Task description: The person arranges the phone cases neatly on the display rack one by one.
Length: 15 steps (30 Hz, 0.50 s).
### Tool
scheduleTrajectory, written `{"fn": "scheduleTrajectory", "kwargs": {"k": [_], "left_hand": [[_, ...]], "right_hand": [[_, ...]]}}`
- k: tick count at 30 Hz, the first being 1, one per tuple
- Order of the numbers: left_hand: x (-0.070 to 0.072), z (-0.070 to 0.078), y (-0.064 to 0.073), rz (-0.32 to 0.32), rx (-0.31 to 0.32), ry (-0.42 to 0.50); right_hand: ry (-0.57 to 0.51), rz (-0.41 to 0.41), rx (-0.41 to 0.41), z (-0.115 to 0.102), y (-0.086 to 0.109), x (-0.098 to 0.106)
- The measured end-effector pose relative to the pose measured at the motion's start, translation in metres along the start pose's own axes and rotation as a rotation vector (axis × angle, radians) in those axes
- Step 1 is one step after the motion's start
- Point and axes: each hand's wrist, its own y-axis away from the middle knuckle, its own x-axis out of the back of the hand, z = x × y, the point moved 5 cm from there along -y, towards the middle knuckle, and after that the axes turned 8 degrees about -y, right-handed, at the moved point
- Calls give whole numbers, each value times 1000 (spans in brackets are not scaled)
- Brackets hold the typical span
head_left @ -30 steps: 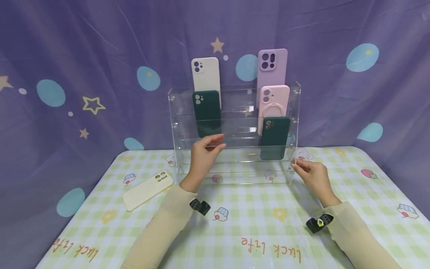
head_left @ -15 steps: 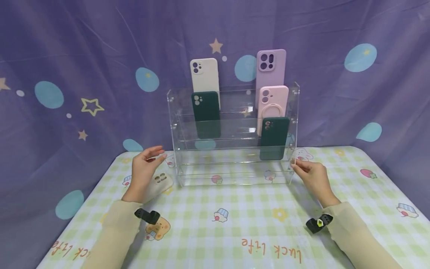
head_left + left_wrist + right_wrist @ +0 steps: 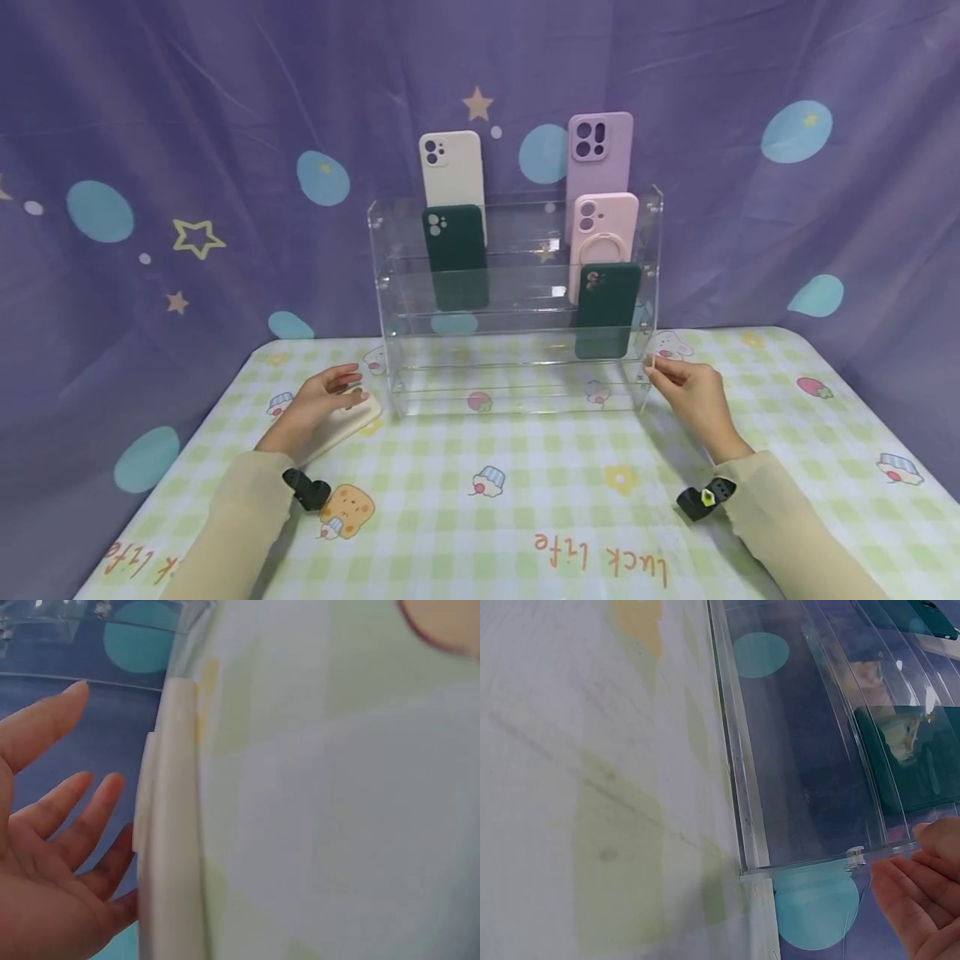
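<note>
My left hand [image 3: 311, 410] hovers over a cream phone case [image 3: 366, 413] that lies flat on the table, left of a clear acrylic display rack [image 3: 525, 346]. In the left wrist view, the fingers of that hand [image 3: 67, 855] are spread and loosely bent beside the case [image 3: 176, 825]; whether the lower fingers touch its camera rim, I cannot tell. With thumb and fingertips, my right hand [image 3: 690, 408] pinches the rack's right side edge near its base. The right wrist view has the same hand [image 3: 930, 892] at the side panel.
On the rack's tiers stand a white case [image 3: 453, 167], two dark green cases, one on the left [image 3: 457, 250] and one lower right [image 3: 609, 308], a pink case [image 3: 604, 225] and a lilac case [image 3: 600, 167]. A checked cloth [image 3: 487, 533] covers the table; a purple curtain [image 3: 225, 108] hangs behind.
My left hand has moved from in front of the rack leftward, then down over the cream phone case. The right hand keeps its hold on the rack's edge.
</note>
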Motion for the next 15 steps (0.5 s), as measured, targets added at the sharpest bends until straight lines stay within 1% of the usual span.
{"fn": "scheduleTrajectory", "kwargs": {"k": [3,5,9,11,15], "left_hand": [[1,-8,-1,18,2,-2],[2,-13,-1,21,-10,-5],[1,-22,-2,1,-9,-23],[1,-25,-4,-2,7,-36],[-1,-28,-8,10,51,-111]], "right_hand": [[1,2,6,-1,0,-2],[1,4,8,-1,1,-2],[2,3,6,-1,1,-2],[5,7,5,-1,2,-1],[-1,9,3,-2,2,-2]]}}
